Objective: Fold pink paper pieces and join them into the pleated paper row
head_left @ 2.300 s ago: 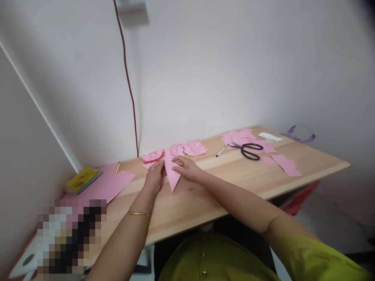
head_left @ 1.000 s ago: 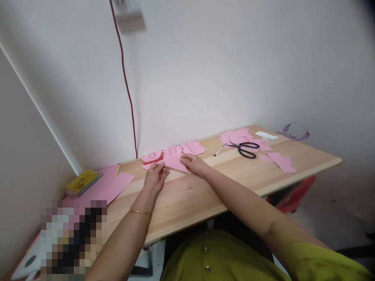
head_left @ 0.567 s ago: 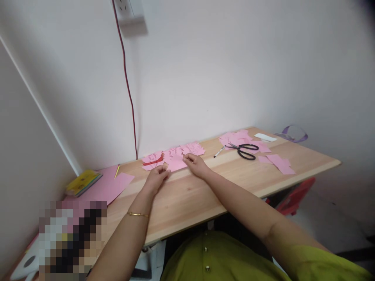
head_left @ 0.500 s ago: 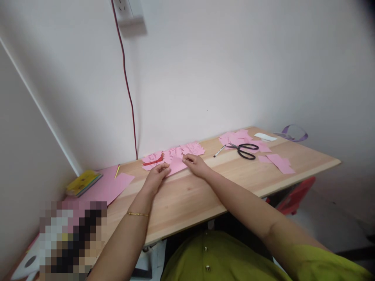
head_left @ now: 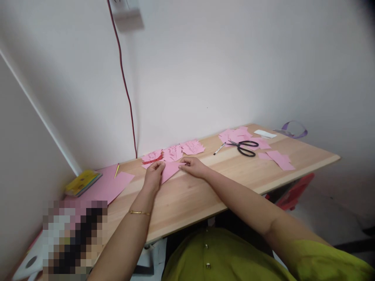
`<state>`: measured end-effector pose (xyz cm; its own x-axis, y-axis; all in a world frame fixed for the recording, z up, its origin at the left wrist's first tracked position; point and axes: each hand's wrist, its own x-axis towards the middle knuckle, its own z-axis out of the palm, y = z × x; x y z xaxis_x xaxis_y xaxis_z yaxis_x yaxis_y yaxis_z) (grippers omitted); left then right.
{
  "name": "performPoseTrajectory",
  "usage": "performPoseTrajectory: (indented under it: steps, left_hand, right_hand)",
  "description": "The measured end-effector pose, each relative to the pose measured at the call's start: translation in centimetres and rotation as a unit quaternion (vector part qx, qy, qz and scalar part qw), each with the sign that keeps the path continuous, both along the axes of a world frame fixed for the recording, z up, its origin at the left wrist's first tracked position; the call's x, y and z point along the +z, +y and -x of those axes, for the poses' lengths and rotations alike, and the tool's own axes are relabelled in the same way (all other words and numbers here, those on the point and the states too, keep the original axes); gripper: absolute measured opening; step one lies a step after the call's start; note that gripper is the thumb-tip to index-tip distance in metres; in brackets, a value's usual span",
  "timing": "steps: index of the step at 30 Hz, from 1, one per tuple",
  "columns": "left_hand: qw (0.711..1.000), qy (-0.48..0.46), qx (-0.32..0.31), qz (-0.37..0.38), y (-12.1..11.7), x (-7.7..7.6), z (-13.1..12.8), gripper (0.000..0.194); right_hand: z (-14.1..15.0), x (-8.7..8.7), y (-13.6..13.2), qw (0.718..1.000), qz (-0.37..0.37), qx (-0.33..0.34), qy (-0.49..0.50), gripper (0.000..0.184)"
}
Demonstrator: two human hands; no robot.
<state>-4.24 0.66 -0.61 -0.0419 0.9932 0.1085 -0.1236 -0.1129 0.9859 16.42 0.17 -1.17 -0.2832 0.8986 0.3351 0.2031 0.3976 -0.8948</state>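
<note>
Between my hands is a small piece of pink paper (head_left: 169,171), tilted over the wooden table. My left hand (head_left: 154,175) pinches its left edge, and my right hand (head_left: 191,167) pinches its right corner with thumb and fingers. Just behind the paper, cut pink paper pieces with jagged edges (head_left: 173,152) lie in a row by the wall. A red strip (head_left: 152,160) rests on the leftmost one.
Black-handled scissors (head_left: 246,148) and a marker (head_left: 219,148) lie right of my hands, near loose pink paper scraps (head_left: 281,160). On the left are a large pink sheet (head_left: 108,187), a pencil (head_left: 116,170) and a yellow booklet (head_left: 83,182). A red cord (head_left: 124,80) hangs down the wall.
The pink paper has turned, so more of its face shows and one corner points toward me. My left hand has shifted slightly left, my right hand slightly left and down.
</note>
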Motion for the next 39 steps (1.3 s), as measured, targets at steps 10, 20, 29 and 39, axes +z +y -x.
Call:
performPoseTrajectory:
  steps: [10, 20, 29, 39]
  left_hand:
    - [1.000, 0.016, -0.010, -0.012, 0.2, -0.3, 0.2, 0.033]
    - [1.000, 0.027, 0.004, 0.001, 0.0, 0.1, 0.4, 0.031]
    - [0.991, 0.115, -0.062, -0.040, -1.1, 0.3, -0.9, 0.023]
    - [0.987, 0.132, -0.084, -0.046, -1.2, 0.4, -1.0, 0.019]
  right_hand:
    - [0.1, 0.4, -0.2, 1.000, 0.027, 0.003, 0.014, 0.026]
    - [-0.3, 0.7, -0.3, 1.000, -0.001, 0.019, 0.000, 0.026]
    - [0.8, 0.5, -0.9, 0.999, -0.038, 0.025, -0.010, 0.024]
    - [0.8, 0.4, -0.8, 0.999, -0.039, 0.027, -0.012, 0.026]
